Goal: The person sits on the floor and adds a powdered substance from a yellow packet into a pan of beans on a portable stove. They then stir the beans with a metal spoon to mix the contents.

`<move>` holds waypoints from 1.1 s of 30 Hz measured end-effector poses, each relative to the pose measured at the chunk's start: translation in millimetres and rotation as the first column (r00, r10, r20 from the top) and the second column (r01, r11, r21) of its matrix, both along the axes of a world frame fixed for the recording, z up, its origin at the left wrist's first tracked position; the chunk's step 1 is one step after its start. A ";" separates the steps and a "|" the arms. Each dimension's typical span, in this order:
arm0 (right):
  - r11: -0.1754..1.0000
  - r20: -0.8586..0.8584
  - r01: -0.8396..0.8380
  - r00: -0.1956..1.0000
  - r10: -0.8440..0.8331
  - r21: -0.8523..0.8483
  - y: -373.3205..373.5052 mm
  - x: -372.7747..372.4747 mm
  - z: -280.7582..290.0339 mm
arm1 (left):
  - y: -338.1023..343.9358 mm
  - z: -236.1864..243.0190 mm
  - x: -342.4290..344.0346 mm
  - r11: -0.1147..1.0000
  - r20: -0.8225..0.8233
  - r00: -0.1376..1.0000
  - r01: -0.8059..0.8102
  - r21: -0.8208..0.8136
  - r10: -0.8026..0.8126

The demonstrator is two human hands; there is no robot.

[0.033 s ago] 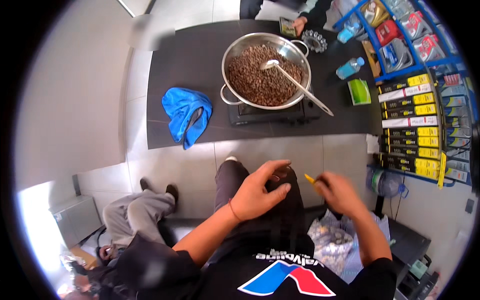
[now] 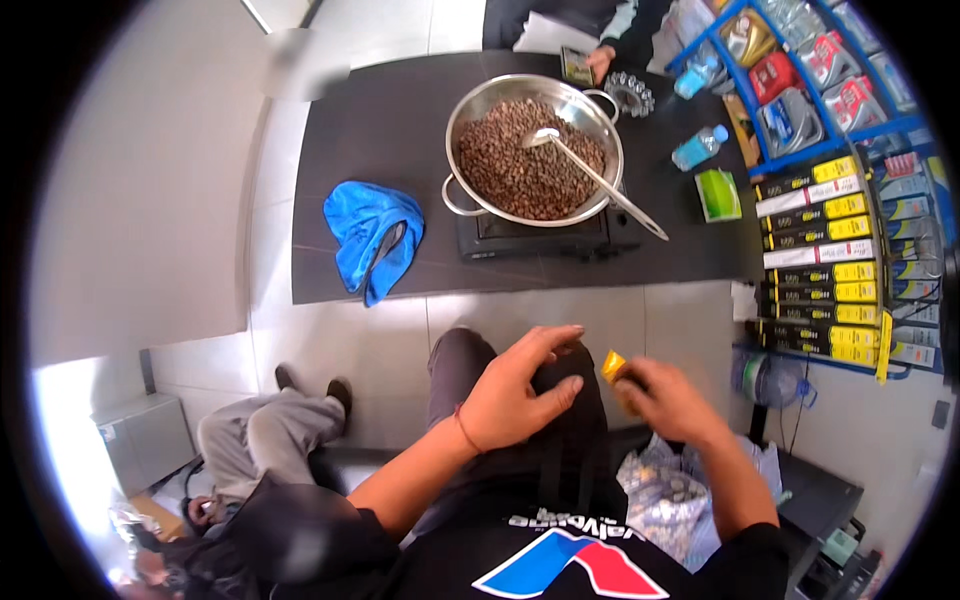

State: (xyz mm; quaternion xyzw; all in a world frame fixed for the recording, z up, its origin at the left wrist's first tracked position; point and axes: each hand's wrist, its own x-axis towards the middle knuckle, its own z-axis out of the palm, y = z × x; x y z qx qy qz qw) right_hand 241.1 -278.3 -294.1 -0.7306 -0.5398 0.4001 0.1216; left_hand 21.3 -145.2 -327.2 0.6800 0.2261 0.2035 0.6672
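My right hand [image 2: 660,398] is closed on a small yellow packet-like thing [image 2: 613,366], whose end sticks out beyond the fingertips; its exact kind I cannot make out. To its left, my left hand [image 2: 525,388] hovers above my lap with thumb and fingers apart and nothing in it. Beyond both hands, a wide steel pan [image 2: 470,200] full of brown beans [image 2: 520,165] rests on a black portable stove [image 2: 500,238]. A long-handled metal spoon [image 2: 610,190] lies in the beans, its handle reaching over the pan's right rim.
A blue cloth [image 2: 370,235] lies at the dark table's [image 2: 340,110] left front. On the right are a green packet [image 2: 718,195], a blue-liquid bottle [image 2: 700,147] and boxes on a rack [image 2: 820,240]. Across the table, another person's hand [image 2: 601,63] holds a small packet. Someone sits at left.
The right hand has shifted slightly down and turned, so more of the yellow thing shows. The left hand keeps nearly the same pose. The table sits slightly lower in view.
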 end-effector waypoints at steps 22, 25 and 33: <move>0.773 0.306 -0.318 0.937 0.168 0.549 -78.7 -104.2 87.6 | -120.8 51.3 -70.4 0.867 0.091 0.996 -0.059 0.495 0.016; 0.788 0.304 -0.339 0.931 0.202 0.514 -63.2 -100.9 86.9 | -115.0 51.0 -67.1 0.834 0.182 0.983 -0.131 0.536 0.037; 0.938 -0.204 0.166 0.973 -0.106 0.303 -26.4 -101.6 81.7 | -84.5 33.4 -54.1 0.907 0.291 0.950 -0.216 0.362 0.110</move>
